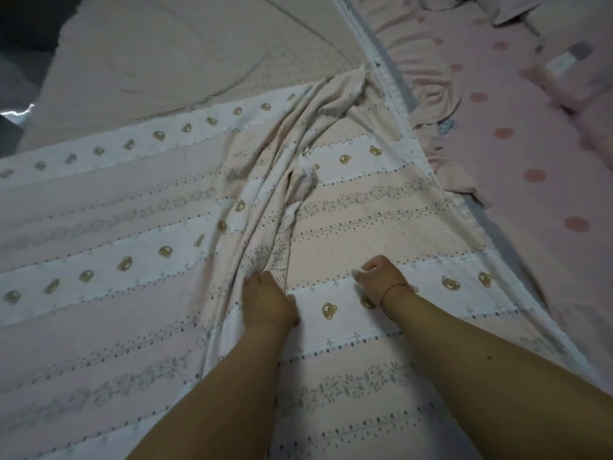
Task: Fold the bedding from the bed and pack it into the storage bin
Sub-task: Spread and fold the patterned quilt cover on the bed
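I'm pinching the bear-print sheet (381,360)'s bunched ridge with my left hand (267,302); right hand (381,282), at three o'clock, pressing loosely curled, should smooth outward.

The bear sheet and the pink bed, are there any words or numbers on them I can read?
None can be read.
The bear sheet shows only bears, dots and leaves, no letters.
A small tag on the spotted pink bedding is too blurred to read.
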Tool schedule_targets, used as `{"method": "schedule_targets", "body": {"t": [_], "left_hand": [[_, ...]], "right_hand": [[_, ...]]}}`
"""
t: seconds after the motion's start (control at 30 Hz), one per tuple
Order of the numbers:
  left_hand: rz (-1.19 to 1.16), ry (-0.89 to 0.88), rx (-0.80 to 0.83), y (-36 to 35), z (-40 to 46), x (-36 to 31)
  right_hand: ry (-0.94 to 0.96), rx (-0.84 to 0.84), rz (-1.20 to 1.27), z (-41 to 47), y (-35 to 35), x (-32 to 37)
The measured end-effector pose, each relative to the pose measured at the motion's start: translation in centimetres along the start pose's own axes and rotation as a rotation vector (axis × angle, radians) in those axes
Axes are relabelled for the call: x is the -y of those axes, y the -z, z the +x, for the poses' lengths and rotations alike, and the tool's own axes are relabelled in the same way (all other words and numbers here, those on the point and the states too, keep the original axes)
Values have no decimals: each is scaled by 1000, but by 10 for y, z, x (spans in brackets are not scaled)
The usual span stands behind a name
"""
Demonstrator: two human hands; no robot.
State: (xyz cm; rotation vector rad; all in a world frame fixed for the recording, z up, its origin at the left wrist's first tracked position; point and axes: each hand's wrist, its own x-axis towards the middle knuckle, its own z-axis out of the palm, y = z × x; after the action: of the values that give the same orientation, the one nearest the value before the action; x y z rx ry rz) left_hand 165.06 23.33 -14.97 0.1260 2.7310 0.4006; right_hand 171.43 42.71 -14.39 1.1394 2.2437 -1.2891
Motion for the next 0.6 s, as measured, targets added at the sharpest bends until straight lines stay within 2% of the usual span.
{"method": "schedule_targets", "body": {"t": [0.1, 0.17, 0.3, 0.37, 0.43, 0.5, 0.6], "left_hand": [[83, 22, 17, 2, 13, -2], [48, 18, 14, 9, 21, -3], [-305, 31, 19, 16, 24, 9], [-527, 23, 73, 24, 15, 9], [-776, -1, 251, 36, 0, 0], [-943, -41, 571, 45, -16, -13], [-1082, -41, 1011, 48, -32, -24]], "right_hand": [[-5, 50, 3, 8, -13, 1], [-13, 63, 20, 8, -13, 3], [-53, 100, 128, 7, -11, 9], [-117, 142, 267, 7, -13, 14], [-235, 192, 499, 5, -15, 24], [-321, 241, 687, 2, -16, 35], [-389, 220, 1004, 3, -13, 40]]}}
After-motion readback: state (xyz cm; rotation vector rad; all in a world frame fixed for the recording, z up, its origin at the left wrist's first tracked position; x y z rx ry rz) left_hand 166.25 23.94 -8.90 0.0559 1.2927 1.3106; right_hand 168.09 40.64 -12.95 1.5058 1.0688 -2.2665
